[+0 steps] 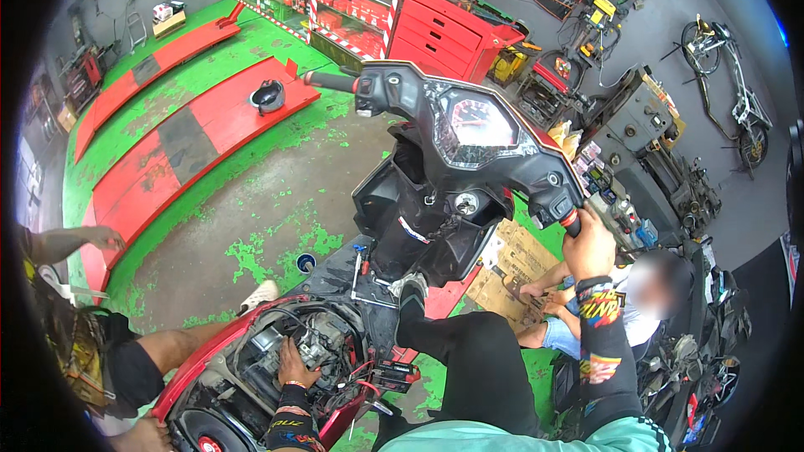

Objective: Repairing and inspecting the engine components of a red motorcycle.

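Observation:
A scooter stands below me, its black handlebar (486, 121) and instrument cluster (477, 124) ahead. My right hand (589, 243) is wrapped round the right handlebar grip (571, 223). Low in the open body, my left hand (297, 366) lies on the exposed engine (276, 343), its fingers stretched out over the metal parts. Hoses and wires surround that hand. Beside it is a small black and red battery (394, 375). A ratchet-like metal tool (368, 300) and a screwdriver (365, 266) rest on the footboard, near my foot (410, 289).
At left stands a person, one hand (146, 435) by the scooter's rear. Another person sits at right, hands (536, 295) at a part over cardboard (523, 255). Red ramps (226, 130), one bearing a helmet (268, 97), a blue cup (306, 263) and a red tool cabinet (440, 29) stand around.

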Tool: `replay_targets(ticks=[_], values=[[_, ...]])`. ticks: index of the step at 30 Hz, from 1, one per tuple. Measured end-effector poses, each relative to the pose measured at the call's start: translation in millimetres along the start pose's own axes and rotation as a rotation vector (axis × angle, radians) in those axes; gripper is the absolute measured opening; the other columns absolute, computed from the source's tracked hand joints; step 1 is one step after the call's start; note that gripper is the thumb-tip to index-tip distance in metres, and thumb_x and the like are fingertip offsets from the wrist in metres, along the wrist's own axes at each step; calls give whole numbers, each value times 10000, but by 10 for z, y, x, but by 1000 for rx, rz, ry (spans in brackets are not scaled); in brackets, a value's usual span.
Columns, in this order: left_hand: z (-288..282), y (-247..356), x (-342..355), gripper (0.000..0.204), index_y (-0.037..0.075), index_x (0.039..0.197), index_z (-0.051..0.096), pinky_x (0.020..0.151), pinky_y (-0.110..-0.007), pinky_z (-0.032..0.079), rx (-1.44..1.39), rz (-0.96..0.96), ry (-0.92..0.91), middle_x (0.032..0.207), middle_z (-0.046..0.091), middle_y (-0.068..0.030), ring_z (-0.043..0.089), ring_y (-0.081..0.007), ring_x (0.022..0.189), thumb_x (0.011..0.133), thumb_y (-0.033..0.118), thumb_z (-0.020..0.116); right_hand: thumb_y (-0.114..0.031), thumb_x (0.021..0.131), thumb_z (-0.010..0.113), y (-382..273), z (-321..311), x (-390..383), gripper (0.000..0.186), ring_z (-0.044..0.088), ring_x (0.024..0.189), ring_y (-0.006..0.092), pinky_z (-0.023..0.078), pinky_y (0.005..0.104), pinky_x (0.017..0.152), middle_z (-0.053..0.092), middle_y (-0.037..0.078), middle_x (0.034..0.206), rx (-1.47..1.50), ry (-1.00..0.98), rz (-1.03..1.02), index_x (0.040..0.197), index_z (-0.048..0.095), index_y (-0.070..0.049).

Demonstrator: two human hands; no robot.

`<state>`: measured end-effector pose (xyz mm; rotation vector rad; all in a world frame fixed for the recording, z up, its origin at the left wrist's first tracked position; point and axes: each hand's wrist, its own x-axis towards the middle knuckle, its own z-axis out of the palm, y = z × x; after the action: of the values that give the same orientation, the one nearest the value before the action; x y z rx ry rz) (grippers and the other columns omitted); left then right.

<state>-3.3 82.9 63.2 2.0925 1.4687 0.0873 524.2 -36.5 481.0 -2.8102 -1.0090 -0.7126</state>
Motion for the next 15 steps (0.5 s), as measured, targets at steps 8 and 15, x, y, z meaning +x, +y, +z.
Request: replay_targets(ticks=[8,15], values=[[14,-29,-5,1162,-54,1478,285,1201,-432,278,-16,-2,3,1549,299,-255,300,-405,1440,558,288,906,-105,776,679,34,-3,98,331,693,956,333,563,440,811,631,90,1329,-16,92,-34,1108,668,-101],[-11,-13,-1,1191,-36,1514,236,1200,-408,287,36,3,-30,1570,287,-225,292,-375,1458,576,289,895,-109,778,672,134,27,217,327,697,961,329,564,428,820,651,89,1294,-4,109,-73,1104,685,-108]])
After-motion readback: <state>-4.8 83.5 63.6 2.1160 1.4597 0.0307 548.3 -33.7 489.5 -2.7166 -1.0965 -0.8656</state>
